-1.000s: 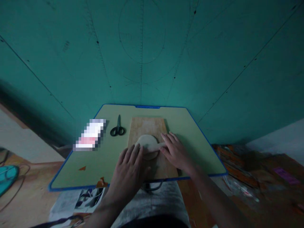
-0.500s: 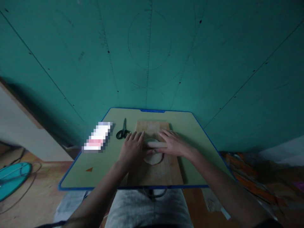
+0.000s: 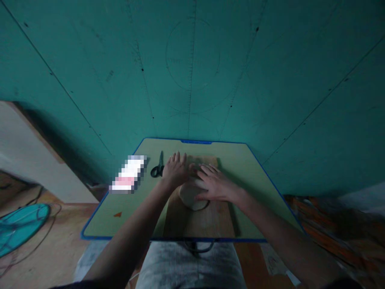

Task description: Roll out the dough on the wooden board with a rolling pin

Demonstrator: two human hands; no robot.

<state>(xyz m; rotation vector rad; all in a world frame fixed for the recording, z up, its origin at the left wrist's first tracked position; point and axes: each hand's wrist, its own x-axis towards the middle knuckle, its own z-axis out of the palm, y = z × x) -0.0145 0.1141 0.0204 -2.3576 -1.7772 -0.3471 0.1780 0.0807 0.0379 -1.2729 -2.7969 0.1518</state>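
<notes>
A flat round of pale dough (image 3: 190, 197) lies on a wooden board (image 3: 198, 224). My left hand (image 3: 177, 171) is stretched flat over the board's far left side, its fingers extended just beyond the dough. Over the dough's right part lies my right hand (image 3: 218, 185), fingers spread and thumb reaching across the dough. The fingers of both hands come close together near the middle. The pale rolling pin that was under the palms is hidden now or cannot be told from the dough. Dark-handled scissors (image 3: 156, 171) lie right beside my left hand.
A blue-edged folding table (image 3: 135, 212) carries the board. On its left are a pixelated phone-like object (image 3: 128, 174) and a small orange triangle (image 3: 118, 214). A green wall (image 3: 192, 80) rises behind. Clutter (image 3: 325, 228) lies on the floor at right.
Both hands have pushed forward over the board, the left one farther, and now lie closer together. The pin seen between them is covered, and more dough shows. The view has shifted slightly.
</notes>
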